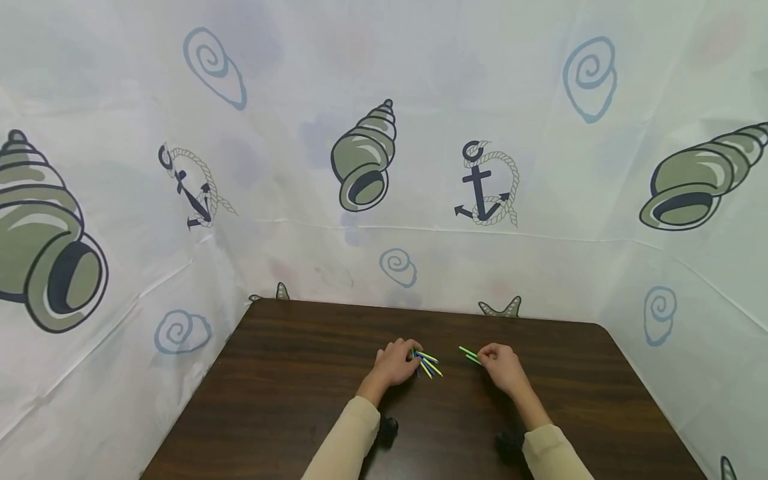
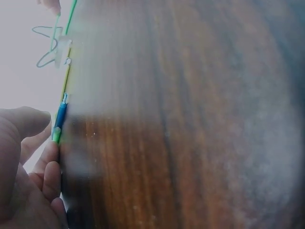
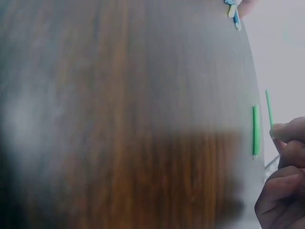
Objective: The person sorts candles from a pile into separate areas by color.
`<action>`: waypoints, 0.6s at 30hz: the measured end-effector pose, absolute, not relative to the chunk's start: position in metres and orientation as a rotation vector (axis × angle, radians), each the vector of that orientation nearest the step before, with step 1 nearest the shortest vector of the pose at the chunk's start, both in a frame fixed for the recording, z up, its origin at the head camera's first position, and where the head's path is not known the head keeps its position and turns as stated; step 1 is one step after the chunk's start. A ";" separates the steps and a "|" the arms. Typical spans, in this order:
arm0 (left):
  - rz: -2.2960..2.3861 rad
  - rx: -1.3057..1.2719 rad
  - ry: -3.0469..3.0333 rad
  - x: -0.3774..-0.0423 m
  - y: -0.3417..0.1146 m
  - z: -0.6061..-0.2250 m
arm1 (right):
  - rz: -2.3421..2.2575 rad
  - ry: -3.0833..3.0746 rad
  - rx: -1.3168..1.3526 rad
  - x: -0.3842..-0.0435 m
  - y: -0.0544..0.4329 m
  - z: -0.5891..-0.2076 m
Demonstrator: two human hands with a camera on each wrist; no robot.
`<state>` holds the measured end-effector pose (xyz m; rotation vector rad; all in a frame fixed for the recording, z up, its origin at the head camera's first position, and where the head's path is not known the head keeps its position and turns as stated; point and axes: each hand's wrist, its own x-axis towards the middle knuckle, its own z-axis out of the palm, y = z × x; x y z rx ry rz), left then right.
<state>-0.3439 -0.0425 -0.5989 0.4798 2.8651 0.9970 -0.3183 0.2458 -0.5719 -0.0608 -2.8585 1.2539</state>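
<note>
My left hand (image 1: 396, 362) holds the near end of a fanned bundle of thin yellow, blue and green sticks (image 1: 429, 365) on the table, its thumb and fingers around them. In the left wrist view, the blue stick (image 2: 61, 116) shows beside the thumb. Over to the right, my right hand (image 1: 503, 367) pinches a thin green stick (image 3: 269, 107) between thumb and fingertips, raised a little. Close by, green stick material (image 3: 256, 130) lies on the table; whether it is one stick or two side by side cannot be told.
The dark brown wooden table (image 1: 288, 387) has a rounded far right corner. Behind and on both sides hangs a white cloth (image 1: 288, 253) printed with shells and anchors. A black wrist device (image 1: 389, 430) sits under the left wrist, another (image 1: 509, 445) under the right.
</note>
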 end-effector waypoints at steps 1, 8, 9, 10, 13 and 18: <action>1.000 0.479 2.864 -0.345 -0.043 -0.600 | 1.257 -2.857 -0.066 -0.318 0.247 -0.572; 1.003 0.483 2.862 -0.351 -0.042 -0.610 | 1.237 -2.872 -0.088 -0.314 0.257 -0.575; 1.005 0.483 2.861 -0.351 -0.042 -0.611 | 1.235 -2.869 -0.085 -0.313 0.258 -0.575; 1.007 0.484 2.860 -0.352 -0.043 -0.611 | 1.230 -2.867 -0.083 -0.313 0.260 -0.575; 1.001 0.481 2.854 -0.354 -0.042 -0.613 | 1.214 -2.869 -0.079 -0.312 0.263 -0.576; 1.005 0.490 2.861 -0.355 -0.042 -0.611 | 1.214 -2.883 -0.066 -0.314 0.266 -0.577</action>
